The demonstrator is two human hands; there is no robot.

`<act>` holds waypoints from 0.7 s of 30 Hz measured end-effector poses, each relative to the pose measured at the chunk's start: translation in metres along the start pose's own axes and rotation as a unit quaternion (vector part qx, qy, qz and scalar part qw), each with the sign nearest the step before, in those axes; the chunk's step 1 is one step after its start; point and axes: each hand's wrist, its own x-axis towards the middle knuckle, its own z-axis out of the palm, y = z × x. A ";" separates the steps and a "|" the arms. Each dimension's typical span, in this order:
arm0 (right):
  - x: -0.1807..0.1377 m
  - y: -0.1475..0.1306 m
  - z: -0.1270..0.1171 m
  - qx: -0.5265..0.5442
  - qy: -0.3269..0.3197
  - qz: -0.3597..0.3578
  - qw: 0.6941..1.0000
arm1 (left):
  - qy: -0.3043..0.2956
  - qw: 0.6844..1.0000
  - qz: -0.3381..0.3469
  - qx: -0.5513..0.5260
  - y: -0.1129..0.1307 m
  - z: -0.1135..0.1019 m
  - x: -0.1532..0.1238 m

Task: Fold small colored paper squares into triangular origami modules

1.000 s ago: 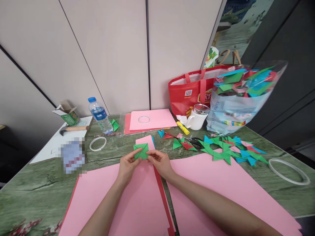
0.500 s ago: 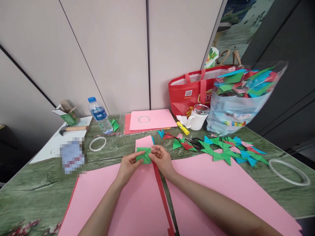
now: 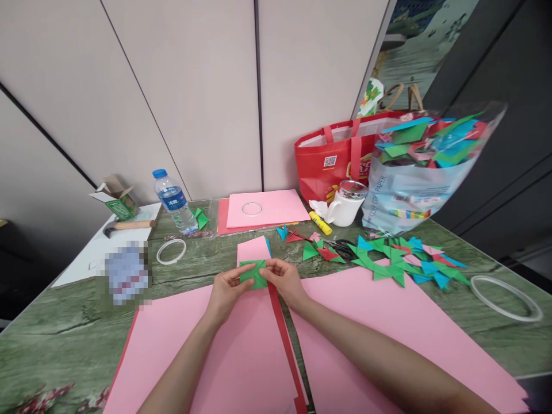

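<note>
A small green folded paper square (image 3: pixel 254 275), with crease lines across its face, is pinched between both hands. My left hand (image 3: pixel 227 290) grips its left edge, thumb in front. The right edge is held by my right hand (image 3: pixel 285 282), its thumb and fingertips closed on the paper. Right behind the square lie small pink paper pieces (image 3: pixel 251 248) with a bit of blue at their side. Large pink sheets (image 3: pixel 233 351) lie beneath my forearms, with red paper showing along one edge.
Folded star-shaped paper pieces (image 3: pixel 388 265), scissors (image 3: pixel 342 247) and a glue stick (image 3: pixel 320 223) lie to the right. Behind them stand a white mug (image 3: pixel 345 208), a red bag (image 3: pixel 317 167) and a plastic bag of paper pieces (image 3: pixel 405 190). A water bottle (image 3: pixel 176 201) and a hammer (image 3: pixel 131 225) are at left.
My right thumb and fingers have drawn closer together on the right edge of the green square. The square has shifted very slightly to the right; other things stay put.
</note>
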 end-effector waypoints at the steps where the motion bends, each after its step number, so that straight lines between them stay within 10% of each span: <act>1: 0.000 -0.001 0.000 0.007 -0.014 0.002 1.000 | 0.001 1.000 0.002 0.000 0.000 0.000 0.000; 21: -0.001 -0.002 0.001 -0.019 -0.008 0.010 1.000 | 0.046 0.997 -0.030 -0.048 -0.002 0.010 -0.003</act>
